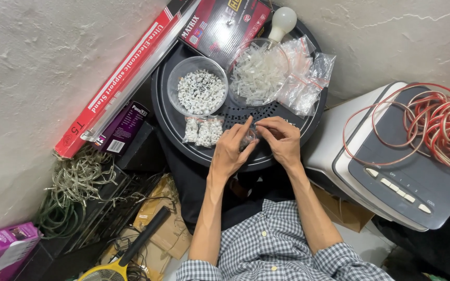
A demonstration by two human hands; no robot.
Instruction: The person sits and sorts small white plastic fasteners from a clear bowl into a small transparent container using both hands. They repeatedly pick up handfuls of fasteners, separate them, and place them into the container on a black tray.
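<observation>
My left hand [233, 148] and my right hand [282, 138] meet over the near edge of a round black tray [162, 106]. Together they pinch a small clear plastic bag [250, 136] between the fingertips. Just left of my hands lie small filled bags of white pieces [203, 131]. Behind them stand a clear bowl of white clips with dark dots [199, 91] and a clear bowl of translucent white plastic pieces [259, 73]. Empty clear zip bags [305, 78] lie to the right of the bowls.
A white bulb [282, 21] and a red-black box [222, 23] sit at the tray's far side. A long red box [118, 78] leans left. A grey appliance [391, 166] with coiled red wire [438, 127] stands right. Tangled cables [76, 179] and a yellow racket [110, 268] lie lower left.
</observation>
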